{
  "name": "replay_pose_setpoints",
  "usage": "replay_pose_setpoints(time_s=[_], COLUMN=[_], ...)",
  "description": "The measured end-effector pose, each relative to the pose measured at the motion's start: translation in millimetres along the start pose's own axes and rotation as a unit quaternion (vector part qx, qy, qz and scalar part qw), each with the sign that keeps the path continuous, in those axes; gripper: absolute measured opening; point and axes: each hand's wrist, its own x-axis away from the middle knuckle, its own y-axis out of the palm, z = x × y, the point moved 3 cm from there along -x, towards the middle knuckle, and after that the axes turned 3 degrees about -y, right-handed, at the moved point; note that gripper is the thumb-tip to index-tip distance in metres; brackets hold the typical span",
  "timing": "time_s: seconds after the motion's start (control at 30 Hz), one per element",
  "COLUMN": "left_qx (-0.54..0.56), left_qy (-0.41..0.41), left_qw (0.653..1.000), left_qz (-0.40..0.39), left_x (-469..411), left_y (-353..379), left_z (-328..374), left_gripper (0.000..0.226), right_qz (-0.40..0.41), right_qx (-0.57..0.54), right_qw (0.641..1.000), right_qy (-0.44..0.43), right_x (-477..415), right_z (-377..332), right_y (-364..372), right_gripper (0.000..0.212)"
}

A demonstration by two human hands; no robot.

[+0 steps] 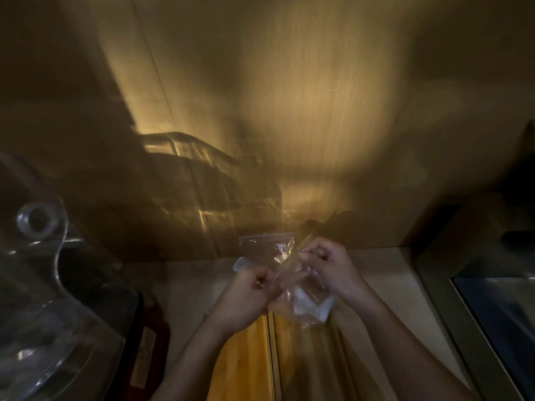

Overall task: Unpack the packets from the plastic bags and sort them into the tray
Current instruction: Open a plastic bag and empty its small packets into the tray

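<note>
Two hands hold one clear plastic bag [301,285] above the near edge of the tabletop [385,273]. Left hand [249,296]: grip pinched together on the bag's upper left edge, fingers curled. Right hand [327,264]: grip pinched together on the bag's upper right edge. The bag hangs between and below the two hands; white packets [309,306] show through its lower part, number unclear. A second clear zip bag [267,246] sits just beyond the hands, touching or just behind the held bag; which one cannot be told. Yellow cupboard doors [249,357] lie below the forearms. Far left, a dim clear container [214,180] stands against the wooden wall. Near left, clear plastic items [37,285], blurred. Right, a dark appliance [492,299].
</note>
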Motion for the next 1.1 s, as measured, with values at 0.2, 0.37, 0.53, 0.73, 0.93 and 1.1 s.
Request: replay_pose_setpoints(time_s=[0.2, 0.37, 0.53, 0.73, 0.93, 1.1], left_qx=[0.003, 0.089, 0.186, 0.234, 0.237, 0.226], left_qy=[-0.068, -0.100, -0.172, -0.201, -0.178, -0.131], left_qw=[0.995, 0.991, 0.967, 0.950, 0.952, 0.961], left_qz=[-0.068, -0.016, -0.032, 0.052, 0.081, 0.093], left_x=[28, 44, 52, 60, 69, 75], left_y=[14, 30, 36, 40, 44, 50], left_z=[-15, -22, -32, -50, -50, -47], left_gripper=[0.013, 0.017, 0.025, 0.013, 0.017, 0.018], right_qz=[-0.171, -0.219, -0.189, -0.116, -0.169, -0.162], right_qx=[0.117, 0.149, 0.185, 0.142, 0.120, 0.118], right_qw=[0.978, 0.964, 0.964, 0.983, 0.977, 0.978], right_qy=[-0.014, 0.006, 0.010, 0.025, 0.051, 0.052], right_x=[26, 44, 56, 80, 110, 119], right_z=[-9, -3, 1, 2, 0, -4], right_y=[20, 26, 30, 34, 42, 42], right_gripper=[0.026, 0.003, 0.013, 0.009, 0.009, 0.018])
